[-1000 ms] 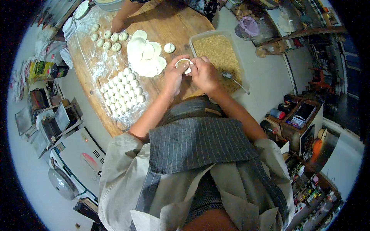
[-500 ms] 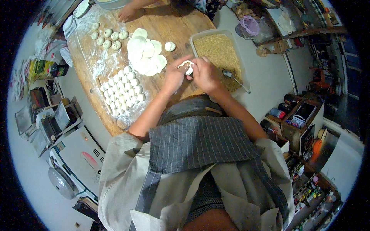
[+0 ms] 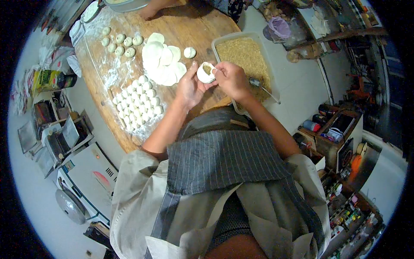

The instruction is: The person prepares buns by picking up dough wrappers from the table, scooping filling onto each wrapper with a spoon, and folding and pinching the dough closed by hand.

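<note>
A partly gathered bun [image 3: 205, 78] of white dough sits between my hands, its brownish filling showing through the open top. My left hand [image 3: 191, 88] cradles it from the left, thumb raised beside the rim. With its fingers pinched on the dough edge, my right hand [image 3: 230, 80] holds the other side. Just beyond lies a finished round bun [image 3: 189, 52] on the table. Flat dough wrappers [image 3: 163, 58] overlap in a pile left of my hands. On the right, a plastic tub [image 3: 214, 48] of minced filling [image 3: 241, 54] has a metal spoon [image 3: 264, 90] resting in it.
Small white dough pieces [image 3: 137, 103] stand in rows on the floured wooden table [image 3: 194, 26]. Several pleated buns [image 3: 125, 42] sit farther left. Another person's arm [image 3: 155, 7] reaches in at the far edge near a metal basin [image 3: 127, 5]. A white appliance [image 3: 88, 172] stands at lower left.
The bun has turned and opened toward me, so its filling shows more. My left hand has opened out around it. The other person's hand has drawn back toward the basin.
</note>
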A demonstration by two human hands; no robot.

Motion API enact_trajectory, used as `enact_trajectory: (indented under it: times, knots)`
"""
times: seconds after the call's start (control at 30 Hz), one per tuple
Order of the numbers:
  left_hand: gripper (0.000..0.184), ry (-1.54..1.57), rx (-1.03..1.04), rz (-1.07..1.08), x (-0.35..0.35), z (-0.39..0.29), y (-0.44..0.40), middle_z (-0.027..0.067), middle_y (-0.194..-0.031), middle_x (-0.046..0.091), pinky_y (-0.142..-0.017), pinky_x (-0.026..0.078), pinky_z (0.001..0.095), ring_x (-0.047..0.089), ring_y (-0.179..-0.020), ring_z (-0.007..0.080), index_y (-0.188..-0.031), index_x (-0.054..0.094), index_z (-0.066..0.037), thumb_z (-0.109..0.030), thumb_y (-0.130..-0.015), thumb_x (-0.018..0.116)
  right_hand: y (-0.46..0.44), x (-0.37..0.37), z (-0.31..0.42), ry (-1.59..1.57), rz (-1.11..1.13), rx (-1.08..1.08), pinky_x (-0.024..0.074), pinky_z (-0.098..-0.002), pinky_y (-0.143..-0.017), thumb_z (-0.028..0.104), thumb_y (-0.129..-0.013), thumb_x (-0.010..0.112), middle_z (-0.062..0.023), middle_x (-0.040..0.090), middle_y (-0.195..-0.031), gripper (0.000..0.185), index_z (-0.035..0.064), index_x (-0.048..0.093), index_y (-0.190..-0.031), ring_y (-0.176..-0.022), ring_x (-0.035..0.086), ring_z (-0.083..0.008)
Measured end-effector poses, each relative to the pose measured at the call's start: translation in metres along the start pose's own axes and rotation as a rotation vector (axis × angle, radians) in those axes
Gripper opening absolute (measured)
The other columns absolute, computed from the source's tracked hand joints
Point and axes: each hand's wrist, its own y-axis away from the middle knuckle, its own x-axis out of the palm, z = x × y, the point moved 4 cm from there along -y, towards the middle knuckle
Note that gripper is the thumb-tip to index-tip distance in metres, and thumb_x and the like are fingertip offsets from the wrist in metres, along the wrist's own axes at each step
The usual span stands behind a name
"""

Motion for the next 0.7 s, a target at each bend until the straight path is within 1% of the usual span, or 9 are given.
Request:
enact_trajectory:
  times: [0.07,0.13,0.2,0.3,0.43,0.5,0.57,0.63,0.7]
  knots:
    - [0.041,0.071,0.051,-0.045,-0.002,0.004,0.0,0.0151,-0.107,0.062,-0.083,0.054,0.0406,0.062,-0.098,0.0259,-0.11,0.055,0.001,-0.034,-0.101,0.037,0.003,-0.002,0.021,0.34,-0.034,-0.272,0.0506,-0.0334,-0.063,0.011,-0.086,0.061,-0.0133,0.066,-0.081,0.017,-0.0038,0.06,-0.095,-0.071,0.064,-0.0172]
    - [0.037,0.053,0.059,-0.031,0.002,0.002,0.002,0.0133,-0.102,0.064,-0.077,0.056,0.0376,0.064,-0.092,0.0238,-0.109,0.055,0.0,-0.032,-0.1,0.04,0.004,0.001,0.02,0.302,-0.046,-0.258,0.0505,-0.0338,-0.063,0.011,-0.086,0.061,-0.0144,0.066,-0.081,0.018,-0.004,0.06,-0.095,-0.071,0.064,-0.0189]
    - [0.034,-0.14,0.038,-0.015,-0.009,0.005,-0.002,0.0108,-0.095,0.064,-0.067,0.056,0.0328,0.064,-0.082,0.0204,-0.106,0.055,-0.001,-0.031,-0.1,0.043,0.005,0.002,0.018,0.262,-0.053,-0.244,0.0505,-0.0342,-0.063,0.011,-0.086,0.061,-0.0155,0.066,-0.08,0.018,-0.0041,0.06,-0.096,-0.071,0.064,-0.0207]
    - [0.033,-0.105,-0.005,-0.023,-0.01,0.008,-0.002,0.0088,-0.088,0.064,-0.059,0.055,0.0292,0.063,-0.074,0.0177,-0.103,0.056,-0.003,-0.034,-0.099,0.044,0.003,0.002,0.011,0.116,0.069,-0.102,0.0502,-0.0352,-0.063,0.01,-0.086,0.06,-0.0155,0.065,-0.079,0.016,-0.0029,0.06,-0.096,-0.071,0.065,-0.023]
    - [0.034,-0.078,-0.034,-0.061,-0.01,0.008,0.001,0.0088,-0.087,0.064,-0.058,0.055,0.0291,0.063,-0.072,0.0178,-0.102,0.056,-0.004,-0.036,-0.099,0.045,0.006,0.0,0.019,0.379,0.006,-0.253,0.051,-0.034,-0.065,0.012,-0.087,0.06,-0.0134,0.066,-0.081,0.017,-0.0021,0.061,-0.097,-0.072,0.065,-0.02]
    - [0.039,-0.259,-0.057,-0.061,-0.016,0.006,-0.001,0.0087,-0.087,0.064,-0.056,0.054,0.0289,0.063,-0.069,0.0177,-0.101,0.056,-0.004,-0.041,-0.099,0.042,0.008,0.003,0.023,0.424,-0.023,-0.292,0.0511,-0.0339,-0.066,0.013,-0.087,0.06,-0.0131,0.067,-0.082,0.018,-0.0021,0.061,-0.098,-0.073,0.065,-0.0191]
    - [0.042,-0.362,-0.117,-0.086,-0.02,0.002,-0.001,0.0093,-0.087,0.064,-0.056,0.055,0.029,0.063,-0.069,0.0186,-0.103,0.056,-0.003,-0.041,-0.099,0.04,0.008,0.008,0.016,-0.012,0.079,0.039,0.0513,-0.0334,-0.067,0.014,-0.086,0.061,-0.0137,0.067,-0.083,0.019,-0.0022,0.062,-0.096,-0.074,0.066,-0.0196]
    - [0.044,-0.467,-0.177,-0.108,-0.017,0.0,0.001,0.01,-0.087,0.064,-0.056,0.055,0.0292,0.064,-0.069,0.0195,-0.105,0.055,-0.002,-0.042,-0.1,0.038,0.004,0.006,0.011,0.039,0.072,-0.018,0.0512,-0.0327,-0.066,0.014,-0.086,0.062,-0.0136,0.067,-0.083,0.019,-0.0023,0.062,-0.095,-0.073,0.065,-0.0191]
    - [0.046,-0.192,-0.095,-0.017,-0.004,-0.002,0.005,0.012,-0.091,0.064,-0.063,0.057,0.0302,0.065,-0.076,0.0217,-0.112,0.053,0.0,-0.041,-0.101,0.034,0.001,0.001,0.015,0.092,0.06,-0.076,0.0512,-0.0321,-0.066,0.014,-0.086,0.062,-0.0135,0.067,-0.083,0.018,-0.0024,0.062,-0.094,-0.073,0.065,-0.0187]
